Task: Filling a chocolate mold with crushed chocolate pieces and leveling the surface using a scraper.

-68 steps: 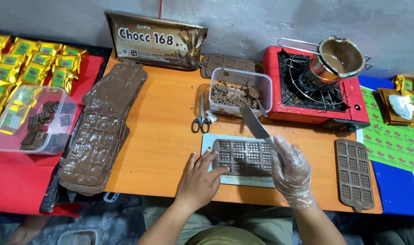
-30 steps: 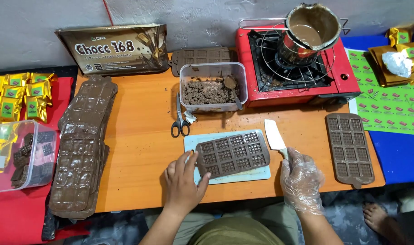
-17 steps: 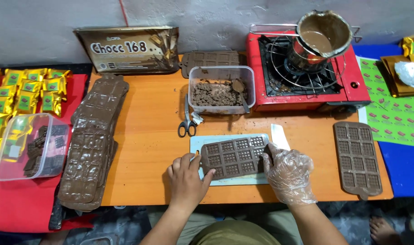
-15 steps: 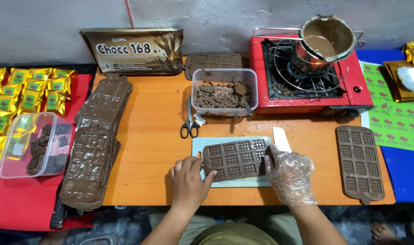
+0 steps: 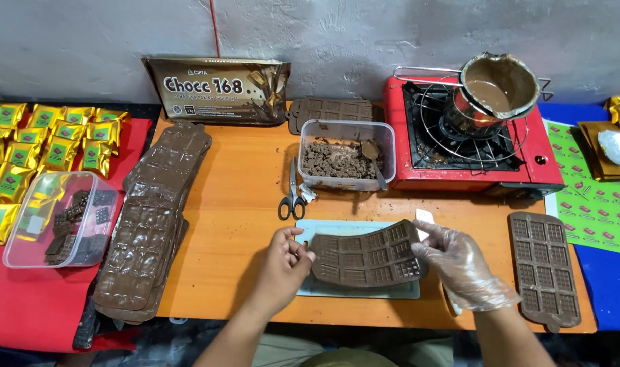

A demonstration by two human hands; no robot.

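While both hands work at the middle of an orange worktop (image 5: 242,224), they hold a brown chocolate-bar mould (image 5: 367,255) by its two short ends, just above a pale cutting mat (image 5: 323,289) near the front edge. The bare left hand (image 5: 282,261) has its grip pinched shut on the mould's left end; the right hand (image 5: 459,261), in a thin clear glove, has its grip closed on the right end. The mould bows upward in the middle, so it looks thin, light and flexible rather than stiff, and its chocolate-coated surface is probably slippery; the ends seem the best place to take hold, since the filled cells could crack or smear under pressure. A small scraper (image 5: 425,217) lies behind the gloved hand. Scissors (image 5: 293,200) lie to the left, behind the mat, beside a clear tub of chocolate crumbs (image 5: 347,156). A red portable stove (image 5: 473,146) carries a pot of melted chocolate (image 5: 497,88). Another mould (image 5: 544,268) lies at the right, a stack of used moulds (image 5: 150,217) at the left.
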